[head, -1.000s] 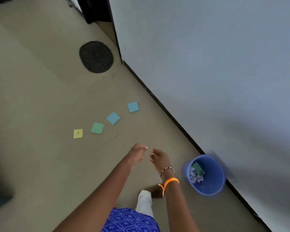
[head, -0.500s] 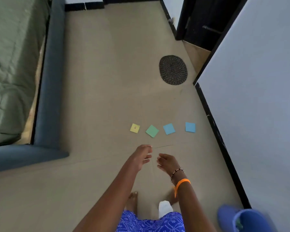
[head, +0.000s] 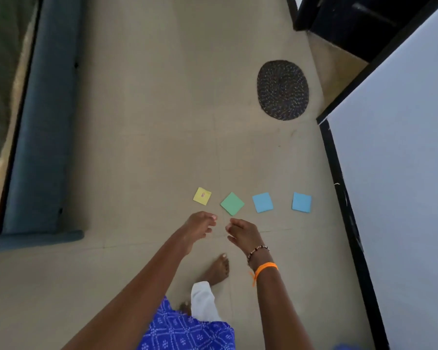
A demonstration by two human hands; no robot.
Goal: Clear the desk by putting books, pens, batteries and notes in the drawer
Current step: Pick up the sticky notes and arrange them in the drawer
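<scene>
1. Notes lie on the tan floor (head: 137, 147) in a loose row ahead of the person: a yellow note (head: 202, 196) on the left, then a green note (head: 232, 203) turned like a diamond, then a blue note (head: 262, 202), and a second blue note (head: 301, 202) set a little further right, near the black skirting of the wall (head: 402, 173).
2. Yellow note carries a small mark near its middle; what it says is too small to read.
3. Left hand (head: 199, 227) is held out over the floor just short of the row, below the gap between yellow and green; its fingers are loosely curled and hold nothing.
4. Right hand (head: 242, 233) sits just beside it, the two fingertips close but apart; its fingers are also loosely curled, with nothing in them.
5. Right wrist wears a beaded bracelet (head: 258, 251) and, below it, an orange band (head: 266, 267).
6. Neither hand touches a note.
7. One bare foot (head: 216, 270) stands on the floor under the hands, with a white trouser leg (head: 202, 299) and blue patterned cloth (head: 185, 329) nearer the camera.
8. Beyond the notes, a dark round mat (head: 283, 90) lies near a dark doorway (head: 352, 21) at the upper right.
9. Along the left edge runs a blue-grey padded frame (head: 43, 122) with a green cover (head: 0, 72) past it.
10. No drawer is in view.
</scene>
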